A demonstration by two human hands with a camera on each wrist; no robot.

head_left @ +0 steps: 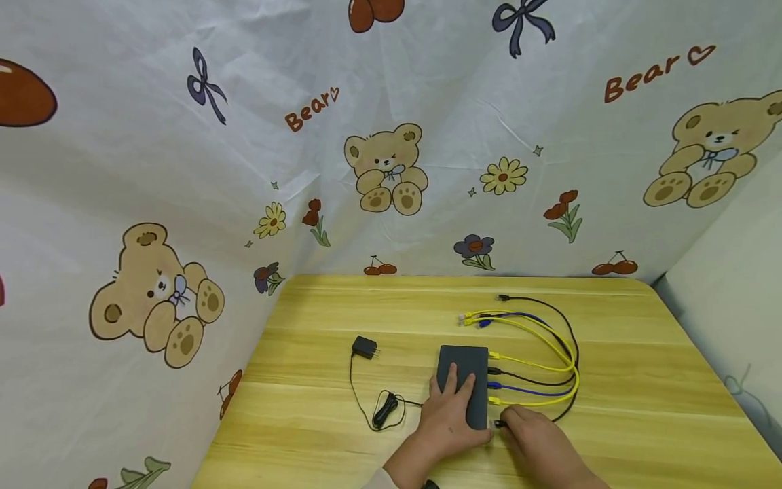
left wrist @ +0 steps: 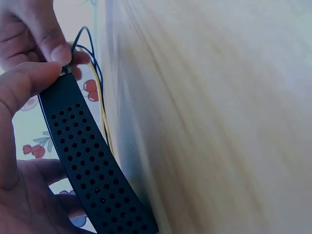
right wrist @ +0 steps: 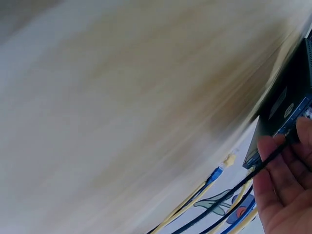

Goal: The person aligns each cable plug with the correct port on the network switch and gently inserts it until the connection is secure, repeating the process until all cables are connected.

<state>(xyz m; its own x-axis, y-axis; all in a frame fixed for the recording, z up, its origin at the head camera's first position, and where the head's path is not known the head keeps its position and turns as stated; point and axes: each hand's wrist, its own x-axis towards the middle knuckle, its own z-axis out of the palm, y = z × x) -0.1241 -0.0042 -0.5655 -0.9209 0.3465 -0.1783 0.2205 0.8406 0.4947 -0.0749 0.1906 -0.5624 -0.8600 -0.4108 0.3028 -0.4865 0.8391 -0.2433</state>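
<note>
A flat black network switch (head_left: 459, 358) lies on the wooden table. My left hand (head_left: 444, 415) rests on its top with fingers spread, the thumb at the near right corner. In the left wrist view, the switch's perforated side (left wrist: 87, 161) faces the camera beside that hand. My right hand (head_left: 537, 435) pinches the black network cable (right wrist: 229, 192) close to its plug (head_left: 497, 424), by the near end of the port side. Whether the plug is in a port cannot be seen. Yellow (head_left: 531, 361), black and blue (head_left: 531, 389) cables sit in the other ports.
The loose cable ends (head_left: 476, 319) lie beyond the switch, with one black plug (head_left: 502, 297) farther back. Left of the switch are a black power adapter (head_left: 364, 347) and its bundled cord (head_left: 385, 411). A bear-print cloth (head_left: 440, 88) hangs behind the table (head_left: 318, 312).
</note>
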